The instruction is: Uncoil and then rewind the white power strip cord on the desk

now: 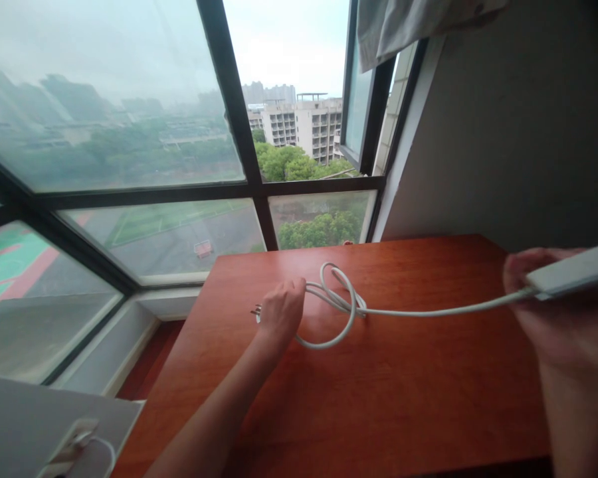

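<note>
My left hand (283, 307) is closed around a white power cord (428, 313) above the wooden tabletop. The metal prongs of its plug (256, 312) stick out to the left of the fist. Between my hands the cord makes loose loops with a knot-like crossing, then runs nearly straight to the right. At the right edge, my right hand (563, 335) grips a white power strip (581, 267) from below. The cord enters the near end of the strip, and its far end is cut off by the frame.
The reddish-brown table (403, 392) stands against large dark-framed windows (256, 189), with one pane swung outward. A grey wall (503, 133) rises at the right, and a light cloth (403, 30) hangs at the top. At lower left a wall socket (74, 441) has a white plug in it.
</note>
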`<state>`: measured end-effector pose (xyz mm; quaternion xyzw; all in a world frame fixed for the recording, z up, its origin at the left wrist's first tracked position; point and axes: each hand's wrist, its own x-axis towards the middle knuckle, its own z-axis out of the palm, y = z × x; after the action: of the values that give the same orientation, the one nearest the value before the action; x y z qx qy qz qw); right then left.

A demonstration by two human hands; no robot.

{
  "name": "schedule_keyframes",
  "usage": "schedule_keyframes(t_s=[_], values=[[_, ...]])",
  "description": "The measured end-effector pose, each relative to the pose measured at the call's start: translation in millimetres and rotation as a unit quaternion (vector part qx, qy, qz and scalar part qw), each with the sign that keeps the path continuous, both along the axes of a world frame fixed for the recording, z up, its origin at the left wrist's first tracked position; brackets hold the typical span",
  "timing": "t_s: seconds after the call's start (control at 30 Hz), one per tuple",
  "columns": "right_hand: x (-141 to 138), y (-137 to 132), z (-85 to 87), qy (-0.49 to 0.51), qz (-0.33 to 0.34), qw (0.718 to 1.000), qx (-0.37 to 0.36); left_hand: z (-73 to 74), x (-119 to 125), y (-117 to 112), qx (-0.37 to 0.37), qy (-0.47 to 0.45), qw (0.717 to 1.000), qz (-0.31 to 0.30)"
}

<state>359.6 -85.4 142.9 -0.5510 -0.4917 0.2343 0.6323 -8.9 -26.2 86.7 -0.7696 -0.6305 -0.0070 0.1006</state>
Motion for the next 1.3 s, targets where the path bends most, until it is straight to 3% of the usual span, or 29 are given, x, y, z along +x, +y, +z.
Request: schedule_keyframes(t_s=[0.07,0.13,0.2,0.27,0.37,0.5,0.6,0.73,0.8,0.87,1.0,1.1,1.2,1.3], values=[[-27.2,22.0,16.1,0.103,0.045,0.993,0.025,-0.8,4.1,1.4,-0.004,0.006,1.000,-0.011],[-52.5,32.2,31.5,0.089,0.046,0.993,0.064,-3.1,4.7,2.9,-0.001,0.009,1.000,-0.022],[-74.9,33.7,42.5,-0.032,0.036,0.995,0.086,-5.4,3.3,4.0,-0.001,0.010,0.999,-0.037],[-95.7,33.5,46.6,-0.222,0.060,0.972,0.043,-6.5,1.8,5.1,-0.006,0.008,0.998,-0.056],[-126.9,40.8,39.0,-0.441,0.167,0.882,0.003,-4.3,1.5,7.2,-0.011,0.007,0.997,-0.072],[-158.5,59.8,17.6,-0.556,0.204,0.803,-0.062,1.7,3.0,8.9,-0.008,0.010,0.997,-0.075],[-167.3,66.0,6.1,-0.619,0.184,0.754,-0.122,3.6,3.5,8.2,-0.015,0.009,0.998,-0.053],[-173.6,67.3,-9.5,-0.663,0.142,0.710,-0.191,3.2,5.9,5.2,-0.019,-0.009,0.999,-0.041],[-177.1,72.1,-18.5,-0.663,0.131,0.711,-0.195,3.7,8.3,3.4,-0.010,-0.023,0.998,-0.054],[-178.0,80.4,-24.9,-0.643,0.127,0.731,-0.188,4.8,10.0,2.1,-0.007,-0.038,0.996,-0.076],[-168.7,95.7,-24.3,-0.591,0.229,0.761,-0.139,5.3,7.9,4.1,-0.013,-0.060,0.993,-0.101],[-161.4,97.0,-19.4,-0.570,0.297,0.758,-0.109,2.6,3.8,9.1,-0.012,-0.060,0.993,-0.100],[-162.4,90.7,-19.1,-0.586,0.290,0.750,-0.100,0.6,2.2,14.0,-0.021,-0.069,0.993,-0.099],[-168.0,83.4,-25.6,-0.628,0.279,0.724,-0.061,0.9,4.2,17.7,-0.026,-0.079,0.991,-0.102]])
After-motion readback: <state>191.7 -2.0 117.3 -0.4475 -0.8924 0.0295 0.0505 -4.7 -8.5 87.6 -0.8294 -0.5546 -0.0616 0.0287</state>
